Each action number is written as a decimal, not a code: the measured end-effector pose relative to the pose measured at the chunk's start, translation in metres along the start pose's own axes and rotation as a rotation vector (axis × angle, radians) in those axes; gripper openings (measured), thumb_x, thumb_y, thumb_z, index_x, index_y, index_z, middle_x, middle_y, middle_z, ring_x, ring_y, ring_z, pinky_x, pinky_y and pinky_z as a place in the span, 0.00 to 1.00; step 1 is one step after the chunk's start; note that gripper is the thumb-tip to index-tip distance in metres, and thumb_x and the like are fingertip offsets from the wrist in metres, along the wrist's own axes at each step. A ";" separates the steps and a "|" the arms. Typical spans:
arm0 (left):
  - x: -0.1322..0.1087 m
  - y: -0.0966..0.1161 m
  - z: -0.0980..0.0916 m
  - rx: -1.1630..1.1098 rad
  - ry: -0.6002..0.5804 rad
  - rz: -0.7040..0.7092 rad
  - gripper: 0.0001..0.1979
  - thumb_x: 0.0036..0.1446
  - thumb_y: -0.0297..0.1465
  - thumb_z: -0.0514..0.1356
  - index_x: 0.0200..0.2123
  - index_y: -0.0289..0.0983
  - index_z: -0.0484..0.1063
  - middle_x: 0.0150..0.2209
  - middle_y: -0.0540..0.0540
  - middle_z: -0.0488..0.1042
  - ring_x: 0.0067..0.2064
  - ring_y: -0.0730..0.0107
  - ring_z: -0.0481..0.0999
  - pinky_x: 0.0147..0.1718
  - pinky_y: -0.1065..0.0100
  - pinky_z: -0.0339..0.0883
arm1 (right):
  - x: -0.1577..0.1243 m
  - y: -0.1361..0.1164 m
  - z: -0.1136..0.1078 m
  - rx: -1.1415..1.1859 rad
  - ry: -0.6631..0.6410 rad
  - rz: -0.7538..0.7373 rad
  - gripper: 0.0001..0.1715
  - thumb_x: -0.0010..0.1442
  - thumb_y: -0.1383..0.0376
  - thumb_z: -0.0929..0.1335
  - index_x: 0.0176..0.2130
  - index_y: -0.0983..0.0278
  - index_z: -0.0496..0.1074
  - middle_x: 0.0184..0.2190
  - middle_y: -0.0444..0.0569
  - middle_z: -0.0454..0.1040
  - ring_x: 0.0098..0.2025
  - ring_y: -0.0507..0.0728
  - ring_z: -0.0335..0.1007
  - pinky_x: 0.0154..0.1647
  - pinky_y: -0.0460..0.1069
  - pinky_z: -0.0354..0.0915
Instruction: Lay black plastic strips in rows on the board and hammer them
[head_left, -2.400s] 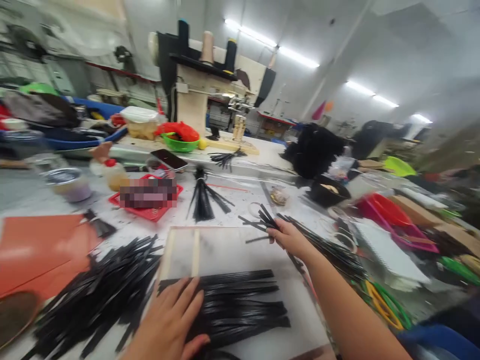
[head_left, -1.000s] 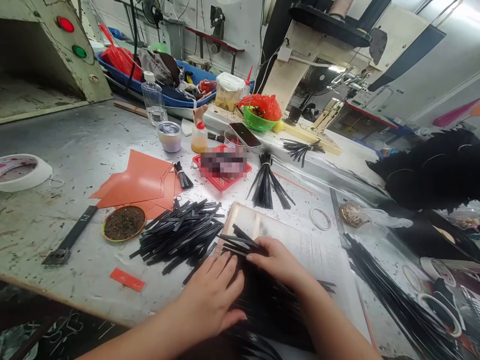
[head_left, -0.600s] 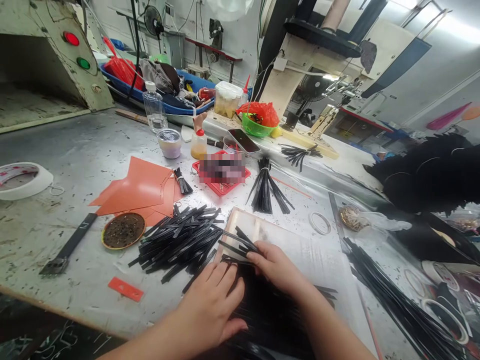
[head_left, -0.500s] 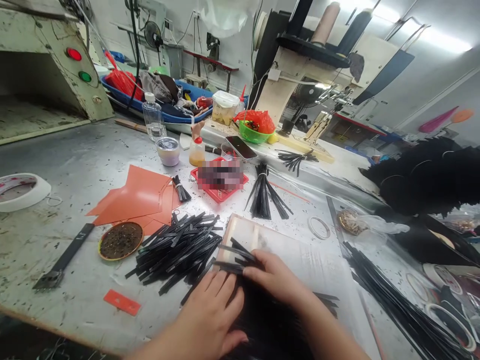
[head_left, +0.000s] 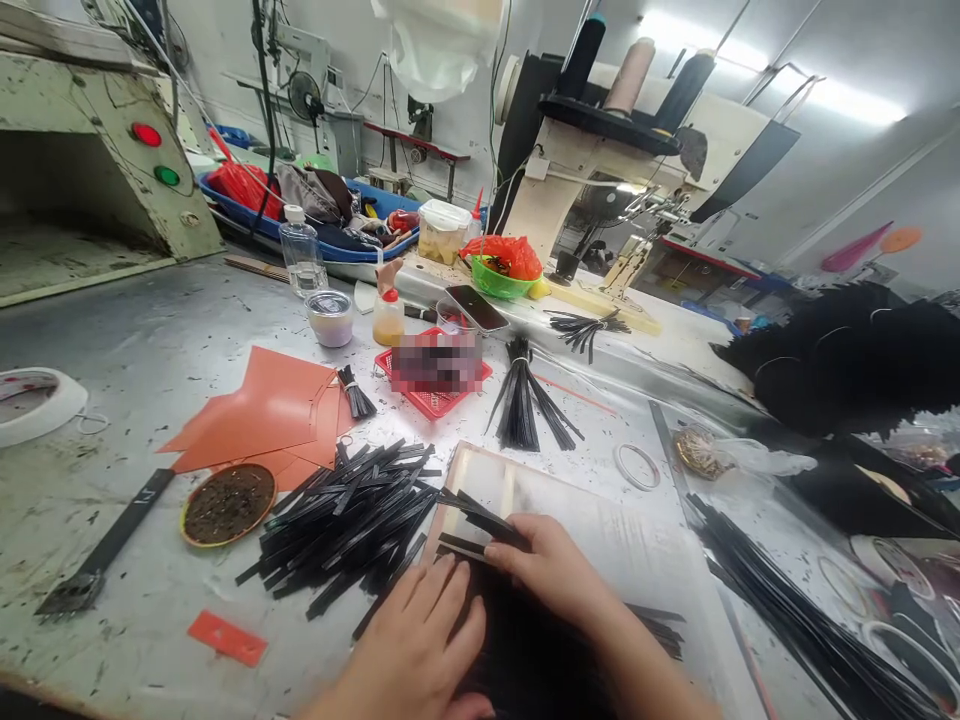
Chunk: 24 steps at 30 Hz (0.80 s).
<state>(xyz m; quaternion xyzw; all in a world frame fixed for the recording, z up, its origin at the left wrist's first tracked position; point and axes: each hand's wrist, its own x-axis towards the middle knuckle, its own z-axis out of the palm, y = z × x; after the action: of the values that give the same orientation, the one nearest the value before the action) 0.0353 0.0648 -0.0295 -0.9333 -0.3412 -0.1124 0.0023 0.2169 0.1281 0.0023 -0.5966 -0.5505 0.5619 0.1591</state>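
Observation:
My left hand (head_left: 420, 645) lies flat with fingers spread on a row of black strips (head_left: 652, 630) laid across a pale board (head_left: 600, 520) with a wooden rim. My right hand (head_left: 551, 570) pinches a few black strips (head_left: 472, 515) that fan out to the left over the board's near left corner, just above the left fingertips. A loose heap of short black strips (head_left: 349, 515) lies on the metal table directly left of the board.
Orange sheets (head_left: 262, 410), a round dish of dark bits (head_left: 229, 503), a black flat tool (head_left: 105, 545) and a tape roll (head_left: 30, 400) lie left. A tied black bundle (head_left: 521, 405) and red basket (head_left: 427, 395) sit behind the board; long black strips (head_left: 795, 610) run right. A sewing machine (head_left: 600, 170) stands behind.
My right hand came back from the far right with a few strips and now holds them at the board's left corner. My view has swung left and tilted; the left hand stayed flat.

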 end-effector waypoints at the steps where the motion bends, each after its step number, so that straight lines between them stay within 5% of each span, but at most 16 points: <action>1: 0.000 0.000 0.000 0.012 0.003 -0.001 0.29 0.49 0.47 0.58 0.50 0.35 0.63 0.51 0.34 0.66 0.51 0.49 0.65 0.47 0.56 0.57 | 0.000 -0.001 0.001 0.004 0.005 0.018 0.06 0.48 0.65 0.66 0.23 0.65 0.66 0.17 0.40 0.64 0.19 0.49 0.59 0.21 0.45 0.57; 16: 0.002 0.001 0.001 0.056 0.127 -0.037 0.27 0.50 0.49 0.56 0.47 0.38 0.65 0.49 0.39 0.68 0.54 0.48 0.63 0.49 0.55 0.54 | 0.003 -0.002 0.001 -0.159 0.011 -0.008 0.10 0.51 0.66 0.64 0.20 0.65 0.64 0.16 0.41 0.63 0.20 0.49 0.58 0.21 0.44 0.54; 24: 0.009 -0.001 -0.001 -0.034 0.115 -0.065 0.29 0.50 0.56 0.50 0.43 0.39 0.68 0.46 0.40 0.69 0.54 0.46 0.62 0.51 0.53 0.51 | -0.010 0.011 -0.013 -0.294 0.130 -0.092 0.09 0.51 0.62 0.65 0.25 0.66 0.68 0.23 0.44 0.68 0.27 0.52 0.61 0.27 0.45 0.56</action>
<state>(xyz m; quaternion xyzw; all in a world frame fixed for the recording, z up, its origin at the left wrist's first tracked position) 0.0407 0.0710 -0.0268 -0.9135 -0.3688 -0.1718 0.0024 0.2353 0.1212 0.0020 -0.6227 -0.6422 0.4275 0.1308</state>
